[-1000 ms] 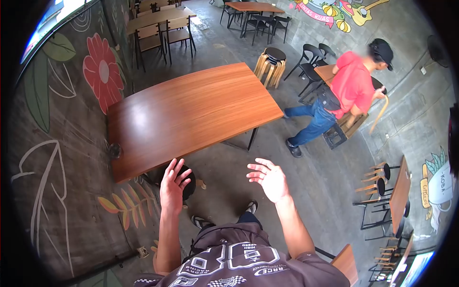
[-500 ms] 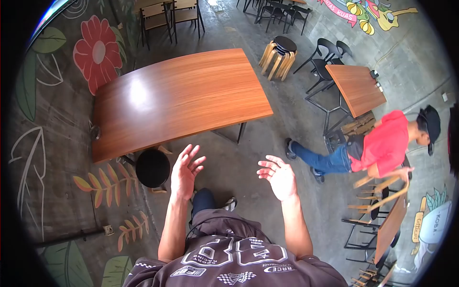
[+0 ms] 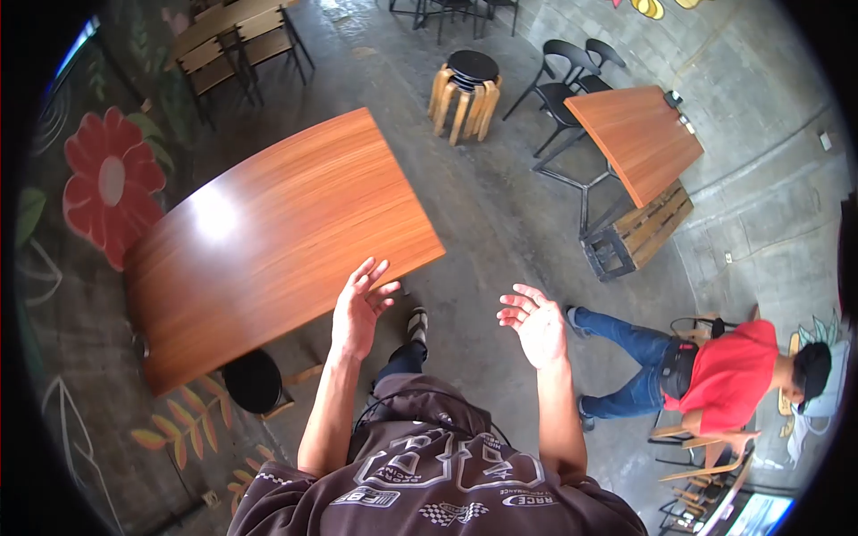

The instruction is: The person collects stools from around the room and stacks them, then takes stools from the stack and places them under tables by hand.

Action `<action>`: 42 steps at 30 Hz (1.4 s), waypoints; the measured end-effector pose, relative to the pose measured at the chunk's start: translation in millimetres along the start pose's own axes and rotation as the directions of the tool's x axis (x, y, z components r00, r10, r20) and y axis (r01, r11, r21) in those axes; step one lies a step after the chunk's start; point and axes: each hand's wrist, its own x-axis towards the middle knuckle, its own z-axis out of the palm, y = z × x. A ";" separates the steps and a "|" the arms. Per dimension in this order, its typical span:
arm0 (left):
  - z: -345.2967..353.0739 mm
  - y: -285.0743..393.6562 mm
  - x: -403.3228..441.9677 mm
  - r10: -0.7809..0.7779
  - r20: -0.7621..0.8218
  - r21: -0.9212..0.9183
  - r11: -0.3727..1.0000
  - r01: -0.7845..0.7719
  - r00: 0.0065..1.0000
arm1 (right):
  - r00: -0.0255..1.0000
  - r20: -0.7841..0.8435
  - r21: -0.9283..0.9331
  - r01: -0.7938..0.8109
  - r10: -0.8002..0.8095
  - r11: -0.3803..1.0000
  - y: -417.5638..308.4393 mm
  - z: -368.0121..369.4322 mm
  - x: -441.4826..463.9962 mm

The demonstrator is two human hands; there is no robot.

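Observation:
My left hand (image 3: 359, 313) is raised in front of me with fingers apart, and nothing is in it. In the view it overlaps the front edge of a brown wooden table (image 3: 286, 214); whether it touches the table I cannot tell. My right hand (image 3: 534, 326) is held up over the grey floor, palm turned inward, fingers spread and holding nothing. Under the table's near edge, to the left of my left hand, stands a stool with a round black seat (image 3: 252, 381).
A person in a red shirt (image 3: 733, 375) bends over wooden chairs (image 3: 702, 447) at the right. Stacked stools (image 3: 467, 85) stand beyond the table. Further right are another table (image 3: 639, 138), black chairs (image 3: 559, 85) and a wooden crate bench (image 3: 643, 232). A painted wall (image 3: 63, 295) borders the left.
My view has turned right, so the table now sits further left and nearer my left hand. The person in red has moved lower in the view, beside the chairs. Both my hands stay raised.

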 end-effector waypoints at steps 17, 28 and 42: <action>185.3 -4.9 296.2 -0.003 0.074 0.058 0.998 -0.001 0.997 | 0.996 -0.086 0.113 0.001 0.009 0.994 -160.7 -134.5 247.5; 316.9 -39.6 438.3 0.102 -0.102 -0.025 0.994 -0.106 0.989 | 0.977 0.113 0.011 -0.182 0.179 0.983 -295.1 -215.6 464.7; 352.7 -27.2 650.8 0.082 -0.276 -0.083 0.991 -0.109 0.958 | 0.953 0.167 -0.054 -0.247 0.253 0.967 -376.3 -232.9 707.8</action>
